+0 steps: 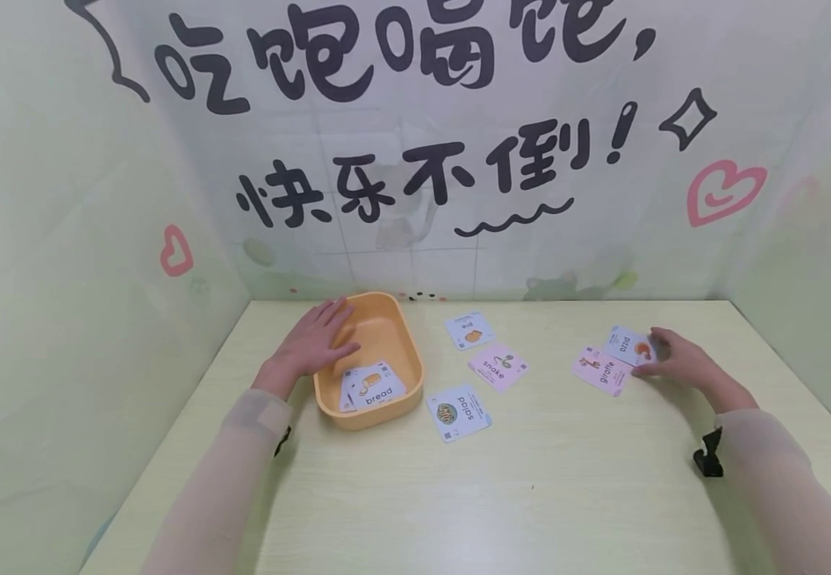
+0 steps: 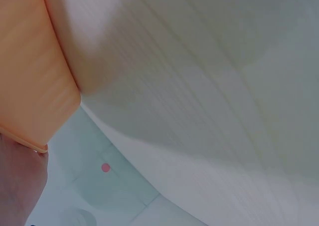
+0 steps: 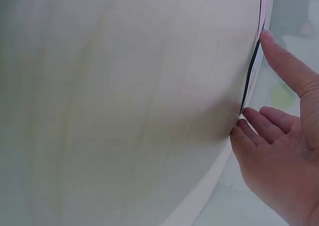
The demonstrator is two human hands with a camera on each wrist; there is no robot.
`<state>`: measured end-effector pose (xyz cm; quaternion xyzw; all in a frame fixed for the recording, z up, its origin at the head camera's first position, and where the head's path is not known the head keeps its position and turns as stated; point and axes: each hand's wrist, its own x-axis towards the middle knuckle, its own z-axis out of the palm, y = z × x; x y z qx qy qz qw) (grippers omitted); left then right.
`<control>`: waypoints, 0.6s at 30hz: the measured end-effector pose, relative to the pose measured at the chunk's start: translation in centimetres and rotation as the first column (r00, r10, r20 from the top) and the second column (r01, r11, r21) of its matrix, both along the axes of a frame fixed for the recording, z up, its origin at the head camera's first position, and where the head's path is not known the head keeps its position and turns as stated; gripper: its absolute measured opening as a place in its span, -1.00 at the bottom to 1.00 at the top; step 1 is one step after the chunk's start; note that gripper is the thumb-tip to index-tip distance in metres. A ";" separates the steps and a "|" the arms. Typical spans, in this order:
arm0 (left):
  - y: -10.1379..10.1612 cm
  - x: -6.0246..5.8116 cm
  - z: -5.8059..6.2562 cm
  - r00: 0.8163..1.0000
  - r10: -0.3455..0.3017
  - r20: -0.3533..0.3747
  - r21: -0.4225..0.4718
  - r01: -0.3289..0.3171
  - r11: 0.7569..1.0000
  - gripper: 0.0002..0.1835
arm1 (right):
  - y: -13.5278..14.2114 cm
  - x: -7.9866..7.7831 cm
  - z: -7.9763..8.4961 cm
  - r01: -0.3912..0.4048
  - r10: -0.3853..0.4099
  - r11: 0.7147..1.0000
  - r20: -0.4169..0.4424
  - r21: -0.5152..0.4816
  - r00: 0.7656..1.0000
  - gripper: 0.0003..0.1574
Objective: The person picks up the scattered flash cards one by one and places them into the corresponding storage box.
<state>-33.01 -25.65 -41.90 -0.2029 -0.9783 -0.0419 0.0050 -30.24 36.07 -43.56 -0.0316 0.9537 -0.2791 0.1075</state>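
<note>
Cards divided between a box and a table, as seen from the head; directions are given on a clock face centred on the box. The orange box (image 1: 381, 334) is set on the table (image 1: 502, 503). Within it, toward its 6 o'clock end, the bread card (image 1: 379, 383) is laid partly over at least one other card (image 1: 347, 391), whose picture is hidden. Outside the box, the pie card (image 1: 469, 330) is found between 2 and 3 o'clock, the snake card (image 1: 498, 367) at 3, and the salad card (image 1: 459, 414) at 4. Well apart, near 3 o'clock, the giraffe card (image 1: 600, 371) is bordered on its own 1 o'clock side by the pizza card (image 1: 627, 343).

The box rim is touched at 10 o'clock by the left hand (image 1: 312, 339), its fingers extended, its thumb reaching over the interior; no card is held there. By the right hand (image 1: 692, 367), the pizza card is held at its edges, the thumb and fingers parted about it; whether it is fully lifted cannot be told.

The card work is judged to be partly done: at least two cards are boxed, while five lie outside, only the pizza card among them being handled.
</note>
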 end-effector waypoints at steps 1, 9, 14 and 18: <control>0.0 0.0 0.0 1.000 -0.001 -0.002 0.000 0.001 1.000 -0.11 | 0.0 0.0 0.0 0.001 -0.001 1.000 0.001 0.006 1.000 0.33; 0.0 -0.1 -0.1 1.000 -0.001 -0.003 0.004 0.001 1.000 -0.11 | 0.0 -0.4 0.1 -0.008 0.009 0.998 -0.024 0.065 1.000 0.20; -0.1 -0.1 -0.1 1.000 0.001 -0.007 0.007 0.000 1.000 -0.11 | -0.1 -0.6 0.1 -0.029 0.034 0.995 -0.051 0.096 0.998 0.13; -0.2 -0.1 -0.2 1.000 0.000 -0.007 0.005 0.000 1.000 -0.11 | -0.1 -0.8 0.0 -0.051 0.059 0.993 -0.074 0.104 0.996 0.14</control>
